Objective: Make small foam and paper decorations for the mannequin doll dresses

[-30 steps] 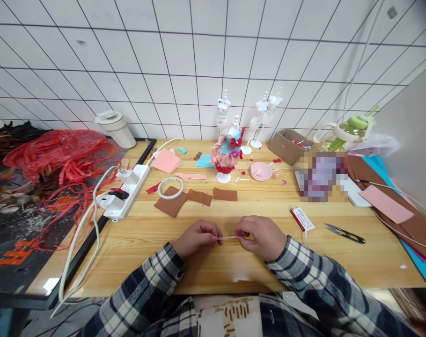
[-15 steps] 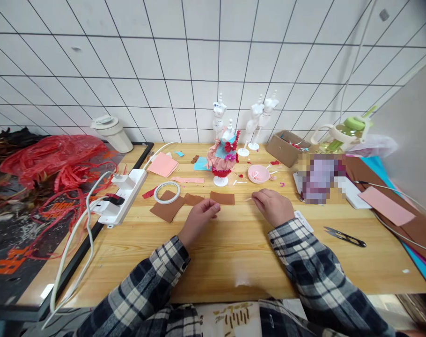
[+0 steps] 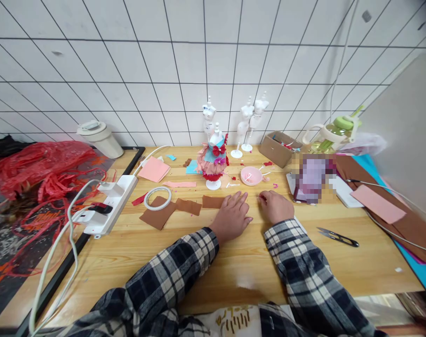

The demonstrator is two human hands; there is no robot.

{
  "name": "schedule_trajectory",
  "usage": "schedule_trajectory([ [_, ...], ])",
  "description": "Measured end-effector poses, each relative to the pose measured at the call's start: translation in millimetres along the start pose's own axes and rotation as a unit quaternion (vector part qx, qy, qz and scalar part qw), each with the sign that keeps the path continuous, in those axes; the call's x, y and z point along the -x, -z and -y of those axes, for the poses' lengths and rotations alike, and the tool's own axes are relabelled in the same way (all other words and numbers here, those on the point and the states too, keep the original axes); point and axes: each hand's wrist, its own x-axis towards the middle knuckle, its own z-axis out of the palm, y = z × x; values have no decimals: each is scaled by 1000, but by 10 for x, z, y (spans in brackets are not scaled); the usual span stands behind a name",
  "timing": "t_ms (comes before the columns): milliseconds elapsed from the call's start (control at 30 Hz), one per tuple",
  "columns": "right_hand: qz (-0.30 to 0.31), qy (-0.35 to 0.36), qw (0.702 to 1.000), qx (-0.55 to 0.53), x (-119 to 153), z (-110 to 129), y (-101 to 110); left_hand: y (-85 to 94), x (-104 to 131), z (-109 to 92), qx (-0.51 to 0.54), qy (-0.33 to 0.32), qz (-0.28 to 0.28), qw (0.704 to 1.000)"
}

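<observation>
My left hand (image 3: 232, 216) lies palm down with its fingers spread, over the right end of a brown paper strip (image 3: 212, 201). Just to its right, my right hand (image 3: 276, 206) is closed in a pinch above the table; what is between its fingertips is too small to name. A second brown piece (image 3: 188, 206) lies to the left, and a tape roll (image 3: 157, 198) rests on a larger brown sheet (image 3: 157, 218). Behind my left hand stands a small dress form (image 3: 214, 159) in blue, pink and red ruffles. A pink dish (image 3: 251, 176) holds small scraps.
Thread snips (image 3: 338, 237) lie at the right, near a pixelated object (image 3: 312, 180). A cardboard box (image 3: 280, 149), a green-lidded bottle (image 3: 334, 133) and bare white dress forms (image 3: 246, 122) stand behind. At the left are a power strip (image 3: 112, 206) and a white cup (image 3: 102, 139).
My left hand has moved right, turned palm down and spread its fingers. My right hand stays pinched. The whole view has shifted slightly.
</observation>
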Motion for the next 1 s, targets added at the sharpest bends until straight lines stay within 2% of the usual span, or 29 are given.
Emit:
schedule_trajectory([
  [233,27,-10,1000,-2,-20,-54,21,-83,-79,-31,29,-13,15,999],
  [433,36,-48,998,-9,-44,-145,30,-60,-120,28,62,36,24,997],
  [500,20,-68,997,-15,-49,-174,18,-33,-121,54,84,40,33,995],
  [600,-43,-59,996,-42,-35,-162,1,47,-94,78,116,22,19,993],
  [700,-104,3,991,-85,23,-66,7,186,16,136,112,47,-29,992],
  [800,-121,120,976,-138,116,141,16,379,261,291,71,133,-59,987],
  [900,-71,276,944,-169,198,448,-18,579,594,500,12,167,-71,983],
  [967,-32,326,932,-155,233,647,-52,681,800,614,-9,166,-79,983],
  [1000,-14,327,934,-142,249,729,-65,715,883,656,-11,160,-73,984],
])
